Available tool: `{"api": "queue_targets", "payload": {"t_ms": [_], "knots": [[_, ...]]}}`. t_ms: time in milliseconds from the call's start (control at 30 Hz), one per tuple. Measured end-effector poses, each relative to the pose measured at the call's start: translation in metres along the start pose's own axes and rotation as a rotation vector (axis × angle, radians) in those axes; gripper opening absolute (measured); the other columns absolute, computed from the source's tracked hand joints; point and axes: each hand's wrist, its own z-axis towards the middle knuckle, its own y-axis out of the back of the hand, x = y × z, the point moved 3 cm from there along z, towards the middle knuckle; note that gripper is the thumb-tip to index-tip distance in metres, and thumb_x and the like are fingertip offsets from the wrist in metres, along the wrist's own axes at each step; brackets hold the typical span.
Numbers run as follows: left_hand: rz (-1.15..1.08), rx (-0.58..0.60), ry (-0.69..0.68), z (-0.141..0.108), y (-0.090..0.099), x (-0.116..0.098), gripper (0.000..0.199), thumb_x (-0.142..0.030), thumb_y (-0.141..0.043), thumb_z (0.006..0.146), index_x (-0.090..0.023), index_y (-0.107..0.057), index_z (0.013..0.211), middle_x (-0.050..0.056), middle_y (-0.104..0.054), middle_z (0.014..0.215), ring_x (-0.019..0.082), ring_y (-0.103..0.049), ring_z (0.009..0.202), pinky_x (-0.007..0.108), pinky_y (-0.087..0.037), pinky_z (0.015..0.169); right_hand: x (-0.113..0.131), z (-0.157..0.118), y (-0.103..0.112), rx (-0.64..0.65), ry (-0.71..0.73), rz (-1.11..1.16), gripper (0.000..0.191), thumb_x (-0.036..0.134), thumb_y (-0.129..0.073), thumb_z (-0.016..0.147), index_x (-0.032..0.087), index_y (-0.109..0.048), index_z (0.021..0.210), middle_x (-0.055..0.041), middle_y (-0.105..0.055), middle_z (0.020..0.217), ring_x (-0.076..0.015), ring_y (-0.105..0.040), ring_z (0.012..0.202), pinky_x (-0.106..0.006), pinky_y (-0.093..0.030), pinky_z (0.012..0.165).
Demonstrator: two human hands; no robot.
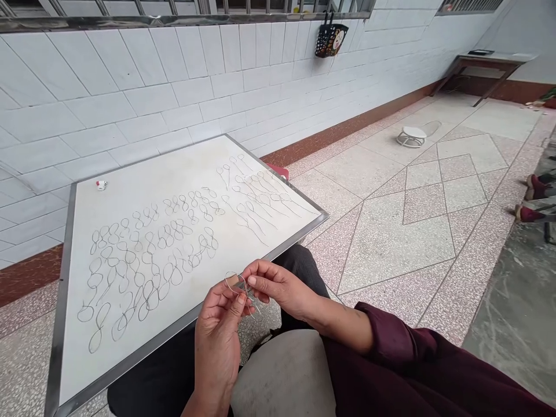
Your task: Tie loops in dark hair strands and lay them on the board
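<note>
My left hand (221, 324) is closed in a pinch on a thin looped wire (231, 288) just off the near edge of the table, above my lap. My right hand (273, 284) pinches the same wire from the other side, fingertips close to the left ones. Two thin ends of the wire hang below the fingers. A tan wrap or bandage is around one left fingertip. On the white table (130, 202) lie several figure-eight wire loops (150, 295) in rows. To their right are several single-loop wires (260, 197) with long straight tails.
A small red and white object (101, 185) sits at the table's far left corner. The metal table rim (174, 327) runs near my knees. A low white stool (411, 136) stands on the tiled floor, and a black basket (331, 39) hangs on the wall. A person's shoes (536, 197) show at right.
</note>
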Motion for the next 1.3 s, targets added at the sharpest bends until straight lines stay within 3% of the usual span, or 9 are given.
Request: {"api": "queue_targets", "payload": {"t_ms": [267, 433, 600, 733, 1067, 1300], "knots": [[-0.025, 0.012, -0.006, -0.0032, 0.0021, 0.0011, 0.022, -0.029, -0.079, 0.080, -0.022, -0.073, 0.100, 0.002, -0.065, 0.091, 0.013, -0.059, 0.078, 0.025, -0.052, 0.071, 0.0033, -0.0020, -0.0065, 0.039, -0.024, 0.024, 0.031, 0.040, -0.081, 0.079, 0.017, -0.064, 0.091, 0.0037, -0.060, 0.074, -0.0077, -0.047, 0.061, -0.022, -0.034, 0.056], [-0.003, 0.002, 0.001, -0.0058, 0.0035, -0.0004, 0.026, -0.032, -0.078, 0.080, -0.023, -0.073, 0.104, 0.002, -0.065, 0.090, 0.013, -0.059, 0.076, 0.027, -0.053, 0.070, 0.0008, -0.0039, -0.0043, 0.018, -0.036, -0.005, 0.028, 0.040, -0.078, 0.083, 0.016, -0.067, 0.094, 0.0031, -0.060, 0.077, -0.0070, -0.047, 0.061, -0.022, -0.036, 0.058], [0.007, -0.013, -0.012, -0.0066, 0.0049, -0.0005, 0.026, -0.032, -0.078, 0.081, -0.024, -0.073, 0.105, 0.003, -0.066, 0.097, 0.015, -0.061, 0.082, 0.027, -0.053, 0.071, -0.0003, -0.0052, -0.0081, 0.151, -0.052, 0.126, 0.033, 0.031, -0.084, 0.078, 0.016, -0.066, 0.102, -0.0003, -0.066, 0.089, -0.0106, -0.061, 0.074, -0.027, -0.048, 0.072], [-0.014, -0.014, -0.017, -0.0053, 0.0063, 0.0010, 0.023, -0.032, -0.078, 0.082, -0.023, -0.072, 0.102, 0.002, -0.066, 0.096, 0.015, -0.061, 0.083, 0.028, -0.053, 0.076, -0.0032, -0.0051, -0.0089, 0.212, -0.034, 0.136, 0.040, 0.025, -0.086, 0.075, 0.017, -0.064, 0.108, 0.0004, -0.066, 0.089, -0.0118, -0.064, 0.077, -0.030, -0.051, 0.079], [-0.005, -0.018, -0.018, -0.0071, 0.0021, -0.0050, 0.024, -0.034, -0.077, 0.081, -0.023, -0.073, 0.102, 0.002, -0.066, 0.090, 0.016, -0.063, 0.079, 0.030, -0.053, 0.074, -0.0033, -0.0045, -0.0091, 0.166, -0.017, 0.107, 0.039, 0.028, -0.086, 0.075, 0.018, -0.061, 0.104, 0.0034, -0.064, 0.087, -0.0086, -0.063, 0.074, -0.027, -0.052, 0.077], [0.006, -0.034, -0.018, -0.0052, 0.0044, -0.0056, 0.028, -0.031, -0.080, 0.078, -0.022, -0.072, 0.104, 0.002, -0.067, 0.092, 0.015, -0.063, 0.079, 0.028, -0.053, 0.073, -0.0050, -0.0059, -0.0078, 0.156, 0.060, -0.033, 0.033, 0.035, -0.081, 0.080, 0.018, -0.061, 0.099, 0.0012, -0.063, 0.088, -0.0120, -0.064, 0.076, -0.032, -0.053, 0.078]]}}
